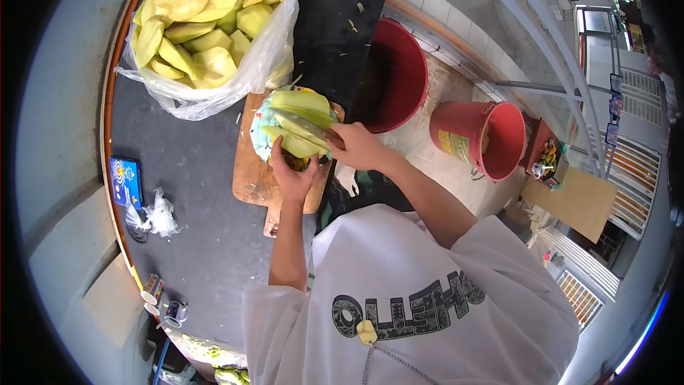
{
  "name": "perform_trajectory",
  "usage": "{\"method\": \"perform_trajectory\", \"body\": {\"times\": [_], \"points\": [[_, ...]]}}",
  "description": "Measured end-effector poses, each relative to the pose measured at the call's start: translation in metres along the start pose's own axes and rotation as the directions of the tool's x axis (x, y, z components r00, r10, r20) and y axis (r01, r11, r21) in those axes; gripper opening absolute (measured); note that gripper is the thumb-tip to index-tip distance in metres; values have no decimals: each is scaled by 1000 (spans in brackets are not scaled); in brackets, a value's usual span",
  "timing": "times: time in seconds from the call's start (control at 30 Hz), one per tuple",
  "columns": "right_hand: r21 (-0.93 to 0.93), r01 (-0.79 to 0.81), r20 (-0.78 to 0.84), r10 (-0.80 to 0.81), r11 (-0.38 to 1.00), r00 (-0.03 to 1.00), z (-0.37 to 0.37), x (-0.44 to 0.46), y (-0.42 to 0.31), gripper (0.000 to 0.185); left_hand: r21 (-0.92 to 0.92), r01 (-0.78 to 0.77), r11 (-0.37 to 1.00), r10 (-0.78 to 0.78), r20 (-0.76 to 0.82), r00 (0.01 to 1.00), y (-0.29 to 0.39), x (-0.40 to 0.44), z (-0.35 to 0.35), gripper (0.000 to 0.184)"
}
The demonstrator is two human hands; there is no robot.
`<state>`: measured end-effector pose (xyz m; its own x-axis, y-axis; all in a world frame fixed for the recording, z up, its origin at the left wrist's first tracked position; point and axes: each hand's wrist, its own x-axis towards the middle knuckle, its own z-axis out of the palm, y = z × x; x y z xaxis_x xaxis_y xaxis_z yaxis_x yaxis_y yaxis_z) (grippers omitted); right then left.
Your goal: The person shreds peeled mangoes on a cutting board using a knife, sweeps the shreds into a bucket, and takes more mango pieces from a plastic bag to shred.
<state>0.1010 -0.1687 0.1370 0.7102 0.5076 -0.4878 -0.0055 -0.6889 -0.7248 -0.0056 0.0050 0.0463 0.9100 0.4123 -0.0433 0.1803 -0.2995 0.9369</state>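
Peeled green fruit (303,103) lies over a light blue patterned bowl or wrapping (261,125) on a wooden cutting board (249,178). My right hand (356,146) is closed around the brown handle of a knife, whose blade (301,125) lies across the fruit. Nearer my body, my left hand (292,175) grips the lower side of a green fruit piece, thumb and fingers curled at its edge. What lies under the fruit is mostly hidden. A clear plastic bag (249,78) full of peeled pale green pieces (214,64) stands beyond the board to the left.
The dark table (192,242) carries a blue box (126,180), crumpled plastic (160,214) and cups (173,312) at the left. A red bin (406,78) is beside the table edge, with another red bucket (456,128) on the floor further right.
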Motion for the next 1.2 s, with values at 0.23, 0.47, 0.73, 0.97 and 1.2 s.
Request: {"method": "perform_trajectory", "body": {"times": [0.23, 0.47, 0.73, 0.97, 1.2], "points": [[51, -56, -288, 69, 997, 955, -8, -25, 24, 35, 190, 43, 981, -53, 45, 998, 34, 22, -5, 69], [31, -130, -372, 133, 991, 919, 20, -20, 35, 43, -41, 268, 963, -270, -55, 961, 60, 43, -48, 51], [105, -119, -579, 158, 987, 800, 39, -12, 48, 52, 344, 193, 919, -252, 134, 958, 81, 29, -46, 53], [238, -222, -388, 302, 946, 871, 32, -9, 43, 48, 438, 87, 895, -181, 178, 967, 67, 14, -21, 60], [373, -113, -429, 279, 921, 859, 16, 1, 11, 40, 361, 43, 931, -106, 157, 982, 77, 21, -5, 63]]}}
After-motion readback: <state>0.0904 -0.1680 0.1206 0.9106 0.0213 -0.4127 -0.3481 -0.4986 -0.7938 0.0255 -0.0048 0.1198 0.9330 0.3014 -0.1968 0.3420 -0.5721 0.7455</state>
